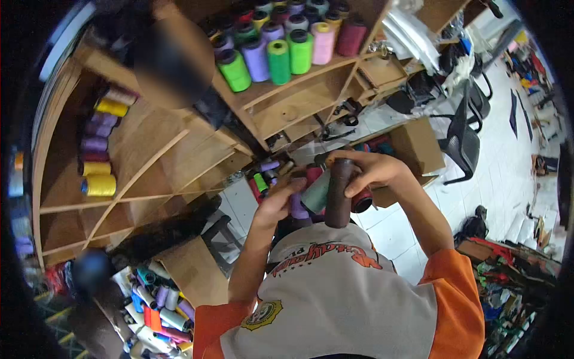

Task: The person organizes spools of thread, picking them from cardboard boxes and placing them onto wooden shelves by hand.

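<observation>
In front of my shirt, several thread spools are gathered between my two hands. My right hand (379, 170) curls round a dark brown thread spool (339, 194), its thumb pressed on the side. A dark red spool (362, 201) shows just under that hand. My left hand (277, 200) is closed at the left of the bunch, its fingers against a purple thread spool (298, 207). Between the hands a grey-green spool (315, 192) leans at a tilt, with a magenta spool (313, 174) partly hidden behind it.
A wooden shelf (299, 99) ahead carries rows of coloured spools; yellow and purple ones (98, 184) sit at left. Cardboard boxes (421, 143) stand on the tiled floor, near black chairs (463, 143). Loose spools (170, 317) pile up at lower left. Two other people are at left.
</observation>
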A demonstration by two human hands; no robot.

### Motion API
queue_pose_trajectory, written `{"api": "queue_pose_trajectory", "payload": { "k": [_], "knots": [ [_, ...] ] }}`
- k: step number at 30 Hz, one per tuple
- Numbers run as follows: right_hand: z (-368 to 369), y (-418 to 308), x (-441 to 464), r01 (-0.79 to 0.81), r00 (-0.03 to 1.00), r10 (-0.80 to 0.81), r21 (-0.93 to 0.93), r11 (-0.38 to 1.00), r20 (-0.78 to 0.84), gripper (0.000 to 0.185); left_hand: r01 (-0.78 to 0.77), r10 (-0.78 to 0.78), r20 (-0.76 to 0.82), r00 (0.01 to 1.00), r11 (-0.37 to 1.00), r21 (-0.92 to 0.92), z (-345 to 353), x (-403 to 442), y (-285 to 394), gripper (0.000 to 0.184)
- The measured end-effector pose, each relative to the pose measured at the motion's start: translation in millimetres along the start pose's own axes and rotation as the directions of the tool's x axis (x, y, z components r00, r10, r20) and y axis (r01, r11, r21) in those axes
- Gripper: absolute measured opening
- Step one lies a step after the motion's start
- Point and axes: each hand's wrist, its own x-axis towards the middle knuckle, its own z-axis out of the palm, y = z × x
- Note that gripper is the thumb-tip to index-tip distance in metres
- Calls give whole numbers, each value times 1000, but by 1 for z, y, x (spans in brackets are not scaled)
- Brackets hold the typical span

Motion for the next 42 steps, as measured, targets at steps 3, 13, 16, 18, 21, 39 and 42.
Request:
{"api": "queue_pose_trajectory", "payload": {
  "k": [3, 13, 16, 18, 21, 39, 42],
  "knots": [
    [30, -11, 48, -69, 988, 76, -57, 996, 136, 74, 2, 6, 57, 998, 990, -139, -47, -27, -18, 66],
    [143, 8, 147, 133, 988, -138, -73, 988, -70, 67, -222, 153, -246, 957, 933, -283, -85, -122, -4, 76],
    [177, -11, 155, 157, 982, -143, 119, 980, -121, 55, -358, 304, -196, 932, 851, -384, -107, -132, -15, 67],
    [192, -19, 159, 209, 976, -183, 271, 940, -118, 50, -423, 389, -166, 906, 820, -386, -118, -139, -9, 73],
    [217, -38, 161, 250, 967, -196, 443, 861, -164, 35, -482, 481, -120, 869, 764, -428, -133, -147, -2, 75],
    [256, -97, 194, 82, 983, -162, 570, 817, 91, 33, -622, 721, -107, 685, 502, -601, -180, -178, 3, 115],
    [253, -107, 211, 158, 981, -194, 544, 824, 10, 33, -647, 732, -134, 668, 482, -591, -183, -182, 6, 114]
  ]
}}
